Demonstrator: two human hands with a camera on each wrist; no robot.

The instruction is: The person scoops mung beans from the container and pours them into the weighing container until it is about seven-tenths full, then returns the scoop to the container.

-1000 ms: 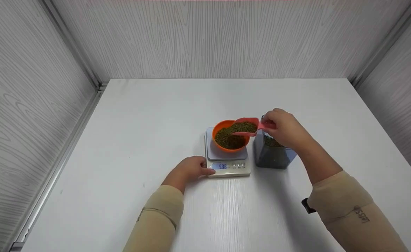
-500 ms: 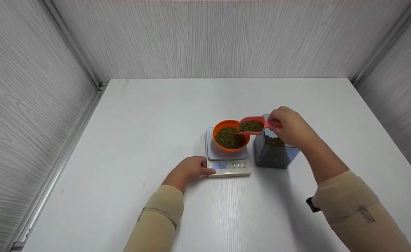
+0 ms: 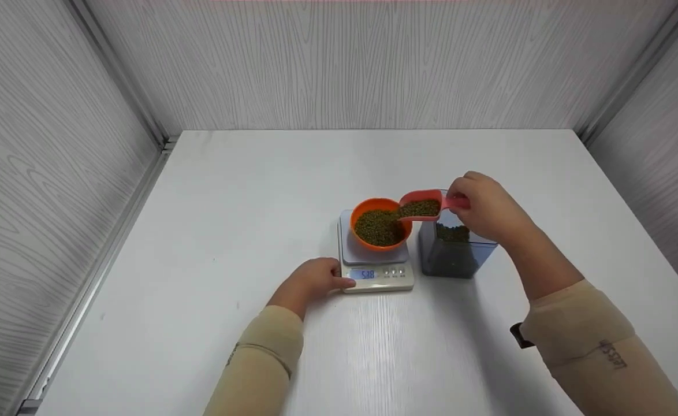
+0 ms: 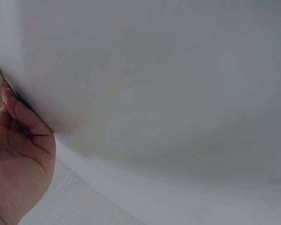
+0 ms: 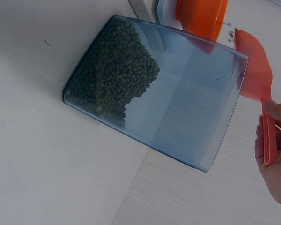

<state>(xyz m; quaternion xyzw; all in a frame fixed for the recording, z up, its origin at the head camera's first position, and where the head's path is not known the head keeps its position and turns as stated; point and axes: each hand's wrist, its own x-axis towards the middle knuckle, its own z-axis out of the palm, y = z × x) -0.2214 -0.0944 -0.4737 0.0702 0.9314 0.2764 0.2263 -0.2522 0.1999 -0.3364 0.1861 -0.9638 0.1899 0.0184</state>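
Observation:
My right hand (image 3: 483,207) pinches the handle of a red scoop (image 3: 434,195) loaded with mung beans. The scoop's lip is at the right rim of an orange bowl (image 3: 381,247), which also holds mung beans. In the right wrist view several loose beans (image 5: 231,33) drop between scoop and bowl. Under the bowl is a kitchen scale (image 3: 397,284), its lit display seeming to read 538. My left hand (image 3: 314,276) grips the scale's front left edge, thumb on top beside the display. In the left wrist view the fingers (image 4: 25,115) curl against that edge.
A clear bluish square container (image 3: 451,260), partly filled with mung beans, stands right of the scale, beneath the scoop and right hand. White table (image 3: 246,190) surrounds the things. Grey wood-grain panels (image 3: 339,63) rise at the back and both sides.
My right hand and the scoop have drawn back a little to the right, away from the bowl's middle. The scale's reading has risen. My left hand has stayed still.

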